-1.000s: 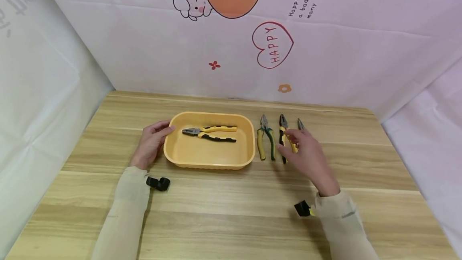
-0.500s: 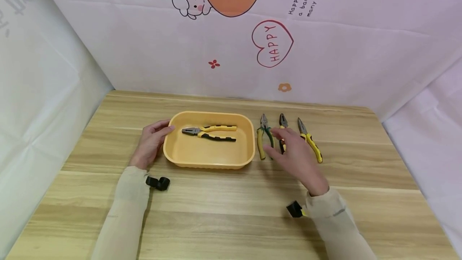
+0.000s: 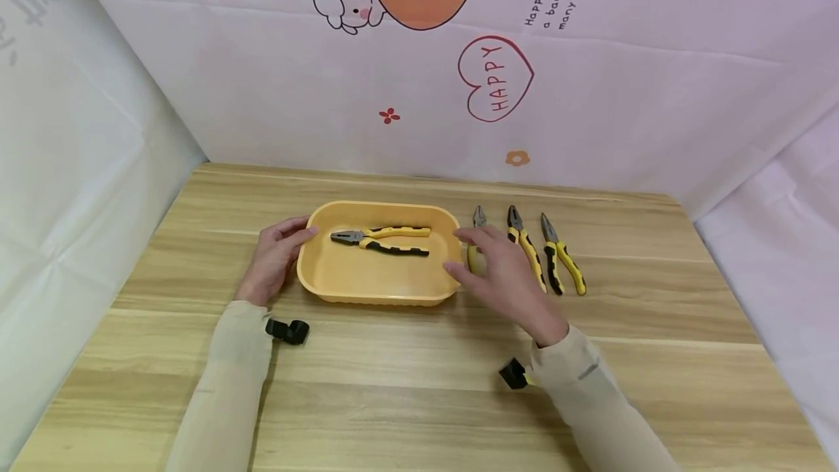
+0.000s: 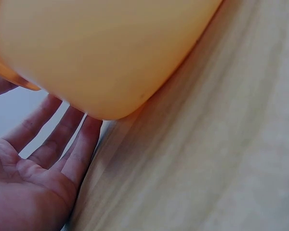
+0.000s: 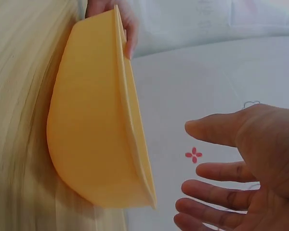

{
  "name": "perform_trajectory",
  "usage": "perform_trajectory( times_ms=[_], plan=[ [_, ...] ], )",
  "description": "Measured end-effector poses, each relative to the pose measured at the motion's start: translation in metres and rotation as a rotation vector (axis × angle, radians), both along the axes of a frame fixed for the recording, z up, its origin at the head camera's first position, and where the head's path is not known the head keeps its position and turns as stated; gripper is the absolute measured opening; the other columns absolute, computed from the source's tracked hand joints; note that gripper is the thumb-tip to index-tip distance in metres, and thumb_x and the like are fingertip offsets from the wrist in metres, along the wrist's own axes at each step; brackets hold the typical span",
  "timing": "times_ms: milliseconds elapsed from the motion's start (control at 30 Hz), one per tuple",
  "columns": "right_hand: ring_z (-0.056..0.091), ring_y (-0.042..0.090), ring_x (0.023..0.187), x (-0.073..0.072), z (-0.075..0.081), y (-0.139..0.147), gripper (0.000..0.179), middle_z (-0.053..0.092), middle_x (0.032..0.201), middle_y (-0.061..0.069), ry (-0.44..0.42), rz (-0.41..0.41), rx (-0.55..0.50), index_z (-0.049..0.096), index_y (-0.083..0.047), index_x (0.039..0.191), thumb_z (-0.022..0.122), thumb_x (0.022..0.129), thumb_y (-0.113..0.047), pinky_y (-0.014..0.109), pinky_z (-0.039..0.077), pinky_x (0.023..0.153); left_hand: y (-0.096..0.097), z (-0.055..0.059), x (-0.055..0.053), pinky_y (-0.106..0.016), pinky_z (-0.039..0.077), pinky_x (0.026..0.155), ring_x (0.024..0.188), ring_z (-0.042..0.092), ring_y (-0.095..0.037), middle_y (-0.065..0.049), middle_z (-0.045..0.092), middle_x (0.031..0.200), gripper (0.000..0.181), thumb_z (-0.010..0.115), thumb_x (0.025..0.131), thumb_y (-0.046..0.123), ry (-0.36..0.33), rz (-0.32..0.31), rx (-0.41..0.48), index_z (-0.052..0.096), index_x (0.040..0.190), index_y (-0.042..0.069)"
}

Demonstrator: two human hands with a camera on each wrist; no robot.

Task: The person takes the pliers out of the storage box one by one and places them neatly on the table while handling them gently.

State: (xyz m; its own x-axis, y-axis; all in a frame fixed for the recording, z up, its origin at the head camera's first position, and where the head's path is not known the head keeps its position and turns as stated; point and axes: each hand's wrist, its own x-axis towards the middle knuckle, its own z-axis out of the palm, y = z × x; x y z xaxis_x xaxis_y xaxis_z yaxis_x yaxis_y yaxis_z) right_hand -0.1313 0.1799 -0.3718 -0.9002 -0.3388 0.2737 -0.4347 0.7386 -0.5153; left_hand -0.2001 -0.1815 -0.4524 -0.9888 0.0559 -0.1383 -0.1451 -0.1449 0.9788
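Note:
A yellow plastic bin (image 3: pixel 376 299) sits on the table, and one pair of combination pliers (image 3: pixel 370 243) with yellow-black handles lies inside it. My left hand (image 3: pixel 270 262) holds the bin's left end, thumb over the rim and fingers against the outer wall (image 4: pixel 96 62). Beside the right rim hovers my right hand (image 3: pixel 506 277), its thumb and fingers spread with nothing between them. In the right wrist view these fingers are apart from the bin. My right hand partly covers a pair of green-and-yellow-handled pliers (image 3: pixel 477 261).
Farther right on the wood table (image 3: pixel 406 384) lie yellow-black pliers (image 3: pixel 528 245) and a pair of long-nose pliers (image 3: pixel 553 248). A white printed cloth (image 3: pixel 295 108) hangs behind the table's back edge.
My right hand has moved left, from above the pliers on the right to beside the bin's right rim, uncovering the two rightmost pairs. My left hand and the bin stay put.

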Motion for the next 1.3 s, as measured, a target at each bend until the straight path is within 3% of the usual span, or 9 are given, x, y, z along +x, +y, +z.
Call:
perform_trajectory(
  times_ms=[567, 900, 1300],
  plan=[
    [0.059, 0.036, 0.114, -0.017, -0.02, -0.045, 0.049, 0.06, 0.127, 0.019, -0.126, 0.143, -0.202, 0.06, 0.003, 0.134, 0.076, 0.094, -0.02, 0.05, 0.055, 0.096, 0.002, 0.0, 0.0, -0.02, 0.059, 0.08, 0.093, 0.069, -0.011, -0.004, 0.066, 0.111, 0.052, 0.067, 0.098, 0.008, 0.007, 0.001, 0.017, 0.048, 0.14, -0.016],
    [0.057, 0.034, 0.116, -0.026, -0.031, -0.054, 0.05, 0.06, 0.128, 0.02, -0.194, 0.12, -0.192, 0.059, 0.003, 0.136, 0.074, 0.096, -0.022, 0.048, 0.054, 0.096, 0.0, 0.0, -0.001, -0.02, 0.059, 0.081, 0.093, 0.069, -0.01, -0.004, 0.066, 0.111, 0.052, 0.067, 0.098, 0.008, 0.001, 0.008, 0.019, 0.048, 0.14, -0.016],
    [0.059, 0.032, 0.113, -0.04, -0.035, -0.064, 0.052, 0.06, 0.127, 0.017, -0.17, 0.128, -0.133, 0.061, 0.0, 0.135, 0.077, 0.093, -0.025, 0.043, 0.054, 0.093, 0.002, 0.0, 0.0, -0.02, 0.059, 0.08, 0.093, 0.068, -0.01, -0.003, 0.065, 0.11, 0.051, 0.067, 0.098, 0.007, 0.007, 0.011, 0.009, 0.048, 0.14, -0.017]
  ],
)
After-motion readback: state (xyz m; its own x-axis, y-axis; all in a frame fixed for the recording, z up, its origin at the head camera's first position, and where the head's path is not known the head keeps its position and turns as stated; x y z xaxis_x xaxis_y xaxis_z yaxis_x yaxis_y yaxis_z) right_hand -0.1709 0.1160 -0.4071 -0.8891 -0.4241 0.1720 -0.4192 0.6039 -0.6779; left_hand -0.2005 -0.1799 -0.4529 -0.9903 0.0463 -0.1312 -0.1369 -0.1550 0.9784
